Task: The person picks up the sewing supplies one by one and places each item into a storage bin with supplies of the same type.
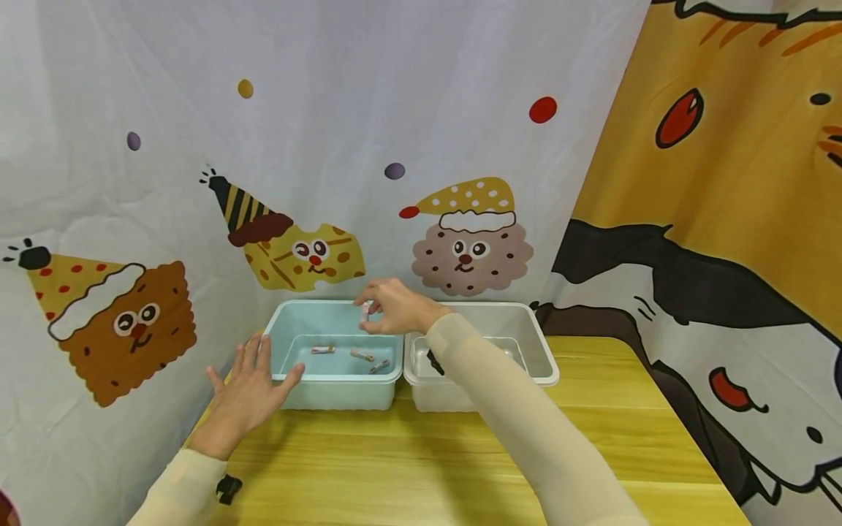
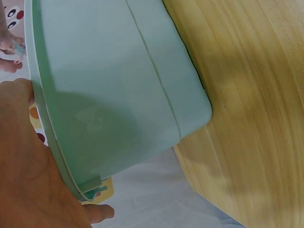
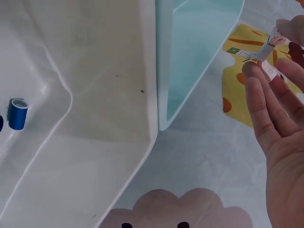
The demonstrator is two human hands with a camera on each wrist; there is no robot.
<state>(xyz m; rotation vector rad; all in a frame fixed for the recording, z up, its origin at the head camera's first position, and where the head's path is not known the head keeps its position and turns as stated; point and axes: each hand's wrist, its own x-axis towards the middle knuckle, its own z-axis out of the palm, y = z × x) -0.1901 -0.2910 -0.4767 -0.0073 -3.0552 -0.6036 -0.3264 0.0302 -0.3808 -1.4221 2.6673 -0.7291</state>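
Note:
My right hand (image 1: 397,307) pinches a small skein of thread (image 3: 267,50) with printed paper bands between thumb and fingertips. It holds the skein above the back right part of the light blue bin (image 1: 342,379). Down on that bin's floor lie three similar skeins, one at the left (image 1: 322,350), one in the middle (image 1: 361,355) and one at the right (image 1: 379,366). My left hand (image 1: 246,391), fingers spread, rests against the rim at the blue bin's front left corner. In the left wrist view, its thumb side lies along that bin's outer wall (image 2: 104,85).
A whitish bin (image 1: 444,398) stands right beside the blue one, partly covered by my right sleeve. Inside it are a blue spool of thread (image 3: 18,115) and a dark item (image 1: 434,363). Both bins stand on the wooden table (image 1: 368,467), before a printed curtain (image 1: 329,146).

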